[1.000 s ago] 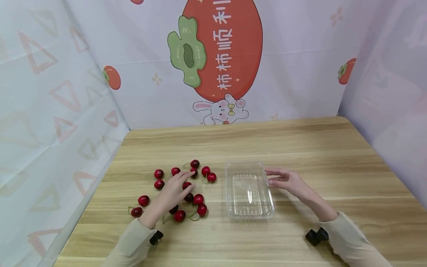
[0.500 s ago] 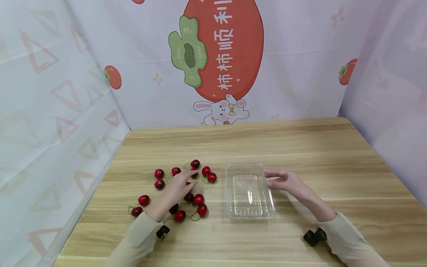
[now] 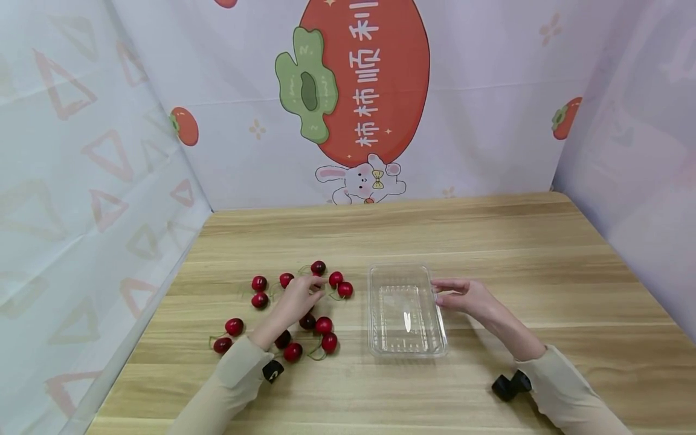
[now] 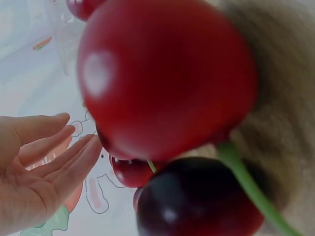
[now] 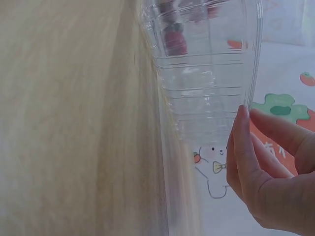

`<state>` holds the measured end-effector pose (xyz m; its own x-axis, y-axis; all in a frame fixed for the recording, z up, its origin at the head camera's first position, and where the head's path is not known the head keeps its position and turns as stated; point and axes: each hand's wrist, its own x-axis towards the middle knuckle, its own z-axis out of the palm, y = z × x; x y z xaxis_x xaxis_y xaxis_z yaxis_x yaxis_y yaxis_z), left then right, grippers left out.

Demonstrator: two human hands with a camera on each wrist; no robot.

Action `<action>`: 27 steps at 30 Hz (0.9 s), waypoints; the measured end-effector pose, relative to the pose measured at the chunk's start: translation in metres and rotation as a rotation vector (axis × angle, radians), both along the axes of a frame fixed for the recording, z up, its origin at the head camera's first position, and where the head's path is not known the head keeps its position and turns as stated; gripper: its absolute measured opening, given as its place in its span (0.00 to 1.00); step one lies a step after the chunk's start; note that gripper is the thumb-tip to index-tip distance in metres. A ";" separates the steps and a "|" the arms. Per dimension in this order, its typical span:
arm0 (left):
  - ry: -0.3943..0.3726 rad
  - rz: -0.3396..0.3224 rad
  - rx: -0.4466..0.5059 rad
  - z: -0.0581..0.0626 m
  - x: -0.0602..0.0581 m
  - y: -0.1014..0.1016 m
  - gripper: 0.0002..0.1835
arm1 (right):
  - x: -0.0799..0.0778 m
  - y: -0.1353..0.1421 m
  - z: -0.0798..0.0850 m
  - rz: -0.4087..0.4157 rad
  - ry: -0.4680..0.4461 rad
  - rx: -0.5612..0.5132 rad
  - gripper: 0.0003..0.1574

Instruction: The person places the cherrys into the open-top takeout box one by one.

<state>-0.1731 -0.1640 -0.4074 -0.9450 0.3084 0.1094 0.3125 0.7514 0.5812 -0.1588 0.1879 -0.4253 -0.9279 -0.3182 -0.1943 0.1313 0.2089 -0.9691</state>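
Note:
In the head view, my left hand point(image 3: 296, 299) reaches over a scattered group of red and dark cherries. Its fingertips lie beside a pair of bright red cherries point(image 3: 340, 284). The left wrist view shows these fingers point(image 4: 69, 167) extended with nothing between them, while a large red cherry point(image 4: 162, 73) and a dark cherry point(image 4: 197, 196) fill the foreground. My right hand point(image 3: 470, 297) is at the right side of a clear plastic container point(image 3: 375, 314), its thumb and fingertips at the rim. Close up, the right hand point(image 5: 270, 172) pinches the container's rim point(image 5: 256, 49).
Cherries with stems, such as a pair at the left point(image 3: 228, 336), lie on the wooden table point(image 3: 489, 229). Black wrist devices point(image 3: 511, 386) hang at both sleeves. A printed cloth backdrop point(image 3: 234, 163) stands behind and at both sides.
My left hand has moved right and slightly up over the cherries, its thumb and fingers drawing closer together. The right hand and the container have stayed in place.

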 end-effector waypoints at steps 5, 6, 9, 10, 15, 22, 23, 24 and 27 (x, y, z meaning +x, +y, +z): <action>-0.082 0.046 0.037 0.001 -0.003 0.004 0.11 | -0.002 0.000 -0.002 -0.019 -0.060 -0.078 0.35; -0.092 0.051 0.042 0.001 -0.004 0.004 0.11 | -0.002 0.000 -0.002 -0.019 -0.067 -0.082 0.36; -0.109 0.058 0.047 0.000 -0.005 0.005 0.11 | -0.003 0.000 -0.001 -0.023 -0.095 -0.107 0.36; -0.113 0.061 0.048 -0.001 -0.006 0.005 0.11 | -0.003 0.000 -0.001 -0.023 -0.104 -0.112 0.36; -0.136 0.068 0.077 -0.002 -0.007 0.006 0.10 | -0.004 0.001 0.002 -0.007 -0.135 -0.158 0.36; -0.179 0.092 0.135 -0.005 -0.008 0.007 0.09 | -0.005 0.000 0.004 0.000 -0.174 -0.184 0.37; -0.200 0.102 0.152 -0.005 -0.008 0.007 0.09 | -0.005 0.000 0.004 -0.002 -0.177 -0.182 0.37; -0.220 0.111 0.173 -0.006 -0.009 0.007 0.09 | -0.005 0.000 0.004 -0.003 -0.178 -0.183 0.37; -0.280 0.128 0.233 -0.007 -0.009 0.009 0.09 | -0.005 0.000 0.003 -0.007 -0.179 -0.190 0.37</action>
<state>-0.1826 -0.1554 -0.4147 -0.9774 0.1837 -0.1051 0.0299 0.6116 0.7906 -0.1636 0.1879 -0.4222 -0.8864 -0.3582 -0.2933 0.3056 0.0233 -0.9519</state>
